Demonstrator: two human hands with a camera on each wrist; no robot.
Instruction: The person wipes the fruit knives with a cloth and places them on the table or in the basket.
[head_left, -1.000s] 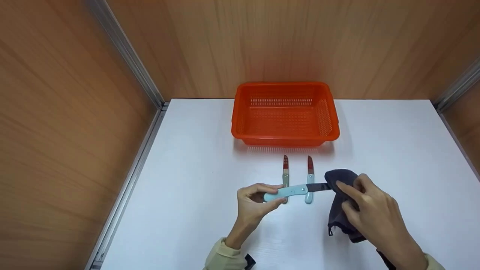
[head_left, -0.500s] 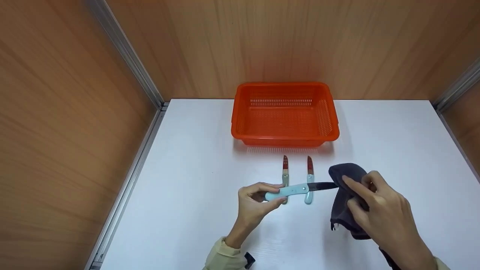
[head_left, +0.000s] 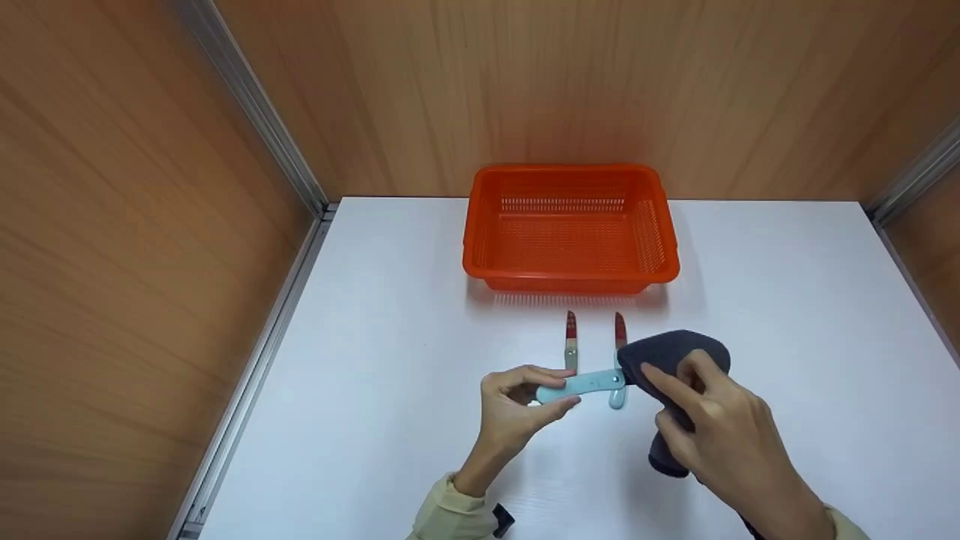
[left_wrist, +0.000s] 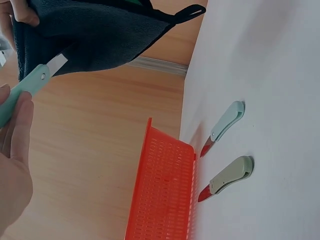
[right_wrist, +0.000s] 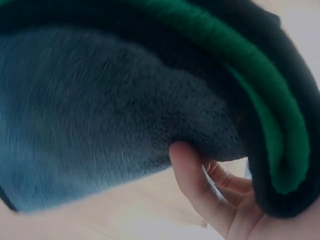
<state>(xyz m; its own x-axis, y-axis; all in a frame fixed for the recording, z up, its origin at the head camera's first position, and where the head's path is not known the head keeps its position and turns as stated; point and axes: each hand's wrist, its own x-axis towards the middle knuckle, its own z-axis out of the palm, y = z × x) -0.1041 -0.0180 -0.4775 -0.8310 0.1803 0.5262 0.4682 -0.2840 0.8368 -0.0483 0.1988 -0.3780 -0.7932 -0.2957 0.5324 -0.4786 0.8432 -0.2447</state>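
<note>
My left hand (head_left: 510, 409) pinches the light-blue handle of a folding knife (head_left: 581, 384), its blade pointing right. A dark grey cloth (head_left: 679, 349) wraps that blade, gripped by the fingers and thumb of my right hand (head_left: 724, 427). Only a short stretch of blade by the pivot shows in the left wrist view; the cloth hides the rest. Green lining shows on the cloth (right_wrist: 100, 110) in the right wrist view. Behind the hands lie two more unfolded knives with reddish blades: one grey-green handled (left_wrist: 232, 175), one light-blue handled (left_wrist: 229, 119).
An orange perforated basket (head_left: 570, 283) stands at the back of the white table (head_left: 360, 360), beyond the knives. Wooden panels (head_left: 390, 97) enclose the table at the back and sides, with metal rails (head_left: 274, 135) along the corners.
My right hand slid the cloth rightward toward the blade's tip, then back left over the blade up to the handle. My left hand kept its hold, shifting slightly right.
</note>
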